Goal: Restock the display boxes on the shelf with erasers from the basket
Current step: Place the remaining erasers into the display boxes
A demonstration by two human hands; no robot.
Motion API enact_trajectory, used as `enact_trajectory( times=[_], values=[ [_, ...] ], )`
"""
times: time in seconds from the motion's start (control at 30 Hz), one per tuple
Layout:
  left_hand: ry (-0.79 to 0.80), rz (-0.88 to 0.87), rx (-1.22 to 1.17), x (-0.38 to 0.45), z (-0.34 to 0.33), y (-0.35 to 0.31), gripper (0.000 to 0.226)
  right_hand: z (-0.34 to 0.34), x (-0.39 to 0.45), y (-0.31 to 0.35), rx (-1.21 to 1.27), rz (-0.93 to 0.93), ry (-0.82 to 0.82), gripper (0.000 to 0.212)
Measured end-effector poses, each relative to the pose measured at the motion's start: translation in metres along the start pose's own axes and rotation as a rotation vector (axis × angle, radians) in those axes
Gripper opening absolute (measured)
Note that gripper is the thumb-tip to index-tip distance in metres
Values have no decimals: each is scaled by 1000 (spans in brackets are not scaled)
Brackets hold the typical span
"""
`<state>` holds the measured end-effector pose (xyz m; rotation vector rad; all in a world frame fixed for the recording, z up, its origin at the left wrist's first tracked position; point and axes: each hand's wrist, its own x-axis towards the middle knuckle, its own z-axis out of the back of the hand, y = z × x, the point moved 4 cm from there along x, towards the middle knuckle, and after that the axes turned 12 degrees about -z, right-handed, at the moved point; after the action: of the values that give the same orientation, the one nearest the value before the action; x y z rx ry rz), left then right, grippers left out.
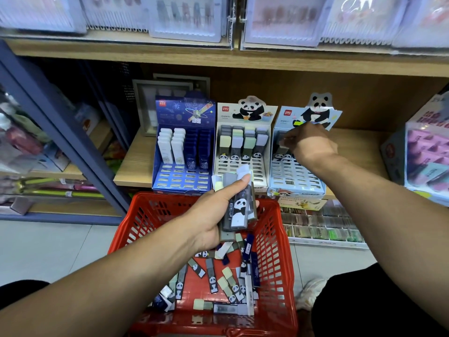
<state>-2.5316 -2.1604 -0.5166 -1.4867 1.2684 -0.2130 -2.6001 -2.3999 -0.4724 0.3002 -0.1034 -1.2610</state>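
Note:
My left hand (pixel 213 215) grips a bundle of panda erasers (pixel 239 207) above the red basket (pixel 277 239), which holds several loose erasers (pixel 218 280). On the shelf stand three display boxes: a dark blue box (pixel 181 176), a cream panda box (pixel 243 166) and a light blue panda box (pixel 294 178). My right hand (pixel 308 142) reaches into the back rows of the light blue box, its fingers curled on a grey eraser (pixel 283 148) there. The fingertips are partly hidden behind the hand.
A wooden shelf board (pixel 136 164) carries the boxes, with an upper shelf (pixel 218 59) of blurred notebooks overhead. A pink and blue product box (pixel 427 154) stands at right. A tray of small items (pixel 323 227) sits below. A blue rack post (pixel 60 132) runs at left.

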Motion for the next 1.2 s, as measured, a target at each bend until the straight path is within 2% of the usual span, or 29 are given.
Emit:
enact_trajectory(
  times=[0.1,0.27,0.33,0.4,0.47,0.53,0.6,0.67,0.77,0.87,1.07,1.13,1.2],
  values=[
    [2,2,15,0,2,1,38,-6,-6,8,-140,50,10,25],
    [-16,-9,18,0,4,-1,44,-13,-22,13,-214,85,69,24],
    [-24,-15,3,0,4,-2,49,-7,-25,15,-199,100,4,24],
    [-29,-22,-20,0,4,-3,47,0,-30,20,-72,157,-34,22],
    [-21,-34,-29,2,4,-4,45,-1,-44,27,215,245,161,15],
    [-17,-51,-28,5,5,-4,50,-7,-65,33,449,246,543,37],
    [-15,-51,-28,5,5,-5,55,-15,-82,34,475,221,861,41],
    [-17,-50,-35,6,5,-6,55,-22,-87,31,489,197,1010,30],
    [-38,-49,-53,7,4,-5,50,-29,-83,27,619,73,1077,20],
    [-69,-58,-70,8,5,-4,49,-31,-81,26,718,-24,1041,15],
    [-165,-63,-120,11,11,-4,42,-22,-63,22,981,-136,763,15],
    [-186,-56,-107,11,13,-2,47,-17,-51,17,1037,-141,616,15],
    [-174,-44,-108,11,12,0,48,-15,-34,10,965,-103,405,17]
  ],
)
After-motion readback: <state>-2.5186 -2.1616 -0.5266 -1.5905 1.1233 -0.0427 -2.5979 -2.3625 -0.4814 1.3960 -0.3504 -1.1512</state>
